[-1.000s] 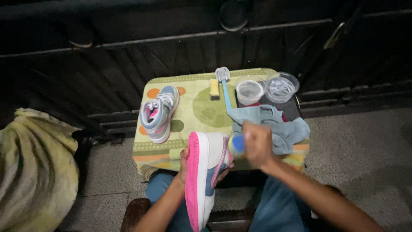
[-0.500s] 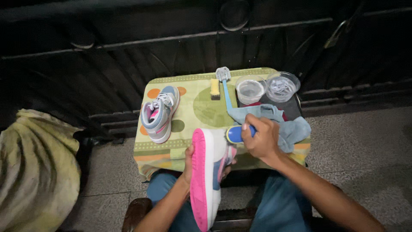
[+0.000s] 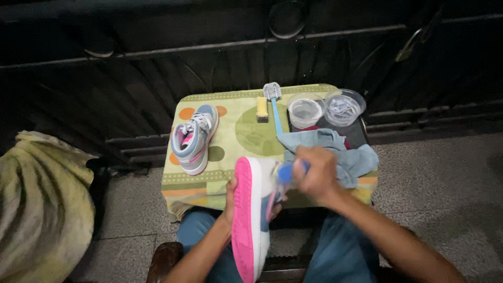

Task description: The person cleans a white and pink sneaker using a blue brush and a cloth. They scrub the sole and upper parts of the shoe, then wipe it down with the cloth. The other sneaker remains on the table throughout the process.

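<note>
My left hand (image 3: 229, 202) grips a white and blue sneaker with a pink sole (image 3: 250, 215), held on its side over my lap. A blue and yellow brush (image 3: 285, 172) is in my right hand (image 3: 315, 175), pressed against the sneaker's white side near the toe; the hand is blurred. The matching sneaker (image 3: 193, 138) stands upright on the small table, left of my hands.
The table has a green patterned cloth (image 3: 251, 131). On it lie a light blue towel (image 3: 340, 152), a long blue brush (image 3: 273, 105), a yellow sponge block (image 3: 261, 108) and two clear plastic bowls (image 3: 305, 110), (image 3: 344, 106). A yellowish bundle of cloth (image 3: 42, 209) sits on the floor at left.
My right hand has moved the brush back and forth over the sneaker's side. The sneaker tilted slightly in my left hand. Nothing on the table has moved.
</note>
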